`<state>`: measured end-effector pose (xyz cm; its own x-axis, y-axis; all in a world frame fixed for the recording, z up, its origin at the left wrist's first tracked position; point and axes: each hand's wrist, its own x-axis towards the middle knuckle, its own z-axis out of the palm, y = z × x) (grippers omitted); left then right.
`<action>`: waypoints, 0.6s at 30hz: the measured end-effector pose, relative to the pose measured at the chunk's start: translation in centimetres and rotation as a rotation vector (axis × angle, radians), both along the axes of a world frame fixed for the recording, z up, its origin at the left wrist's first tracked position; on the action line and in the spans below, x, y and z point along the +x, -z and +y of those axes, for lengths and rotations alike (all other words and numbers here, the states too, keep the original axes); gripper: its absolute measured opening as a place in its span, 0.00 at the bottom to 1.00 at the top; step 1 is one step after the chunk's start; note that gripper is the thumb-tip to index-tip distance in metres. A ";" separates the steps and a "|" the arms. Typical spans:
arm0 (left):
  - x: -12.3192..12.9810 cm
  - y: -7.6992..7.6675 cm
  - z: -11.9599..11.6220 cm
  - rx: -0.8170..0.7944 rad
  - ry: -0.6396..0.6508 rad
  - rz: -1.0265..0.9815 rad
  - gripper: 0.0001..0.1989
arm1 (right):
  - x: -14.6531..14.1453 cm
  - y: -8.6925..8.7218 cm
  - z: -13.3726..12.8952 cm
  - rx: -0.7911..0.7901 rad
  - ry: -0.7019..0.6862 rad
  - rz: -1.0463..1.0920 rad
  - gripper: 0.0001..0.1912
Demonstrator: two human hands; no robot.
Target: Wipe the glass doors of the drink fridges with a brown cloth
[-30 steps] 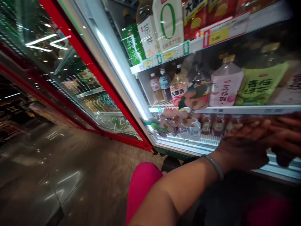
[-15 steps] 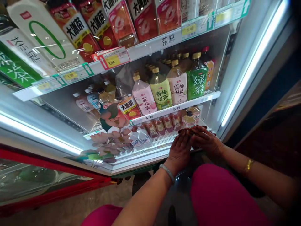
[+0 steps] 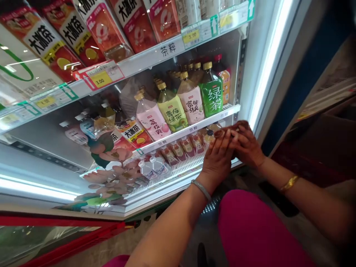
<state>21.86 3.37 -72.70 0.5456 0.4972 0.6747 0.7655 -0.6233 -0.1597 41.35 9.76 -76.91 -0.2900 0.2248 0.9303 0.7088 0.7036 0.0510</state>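
Observation:
Both my hands are together in front of the open drinks fridge, fingers curled over a crumpled reddish-brown cloth. My left hand, with a pale bangle at the wrist, grips the cloth's near side. Against it, my right hand, with a gold bracelet, grips the other end. Most of the cloth is hidden under the fingers. Beyond my hands stand bottles on the middle shelf: a green tea bottle, a pale pink bottle and a yellow-green bottle.
A shelf edge with price tags crosses above, bearing several large cartons. Small dark red bottles and clear water bottles stand on the bottom rack. A lit strip runs down the fridge's right side. My knee is close below.
My hands have risen slightly with the cloth, and more of it shows above the fingers. The view has shifted, so the fridge appears further left.

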 end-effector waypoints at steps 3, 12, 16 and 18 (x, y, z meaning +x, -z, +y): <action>-0.7 4.2 -0.3 -0.013 0.091 0.137 0.36 | 0.2 5.5 -1.9 -0.020 0.035 0.007 0.20; 5.9 -5.2 3.8 -0.010 0.178 0.087 0.33 | 5.1 -1.3 1.4 0.033 0.144 0.039 0.27; 7.6 -6.5 4.8 -0.029 0.187 0.102 0.31 | 5.7 -0.3 2.5 -0.036 0.212 0.126 0.32; 7.0 -4.5 4.6 -0.054 0.237 0.179 0.32 | 5.1 2.6 1.6 -0.114 0.220 0.170 0.34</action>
<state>28.83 8.02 -68.24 0.7586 0.3744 0.5332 0.5601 -0.7928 -0.2403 46.48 11.36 -79.53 -0.0647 0.3712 0.9263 0.8367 0.5260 -0.1523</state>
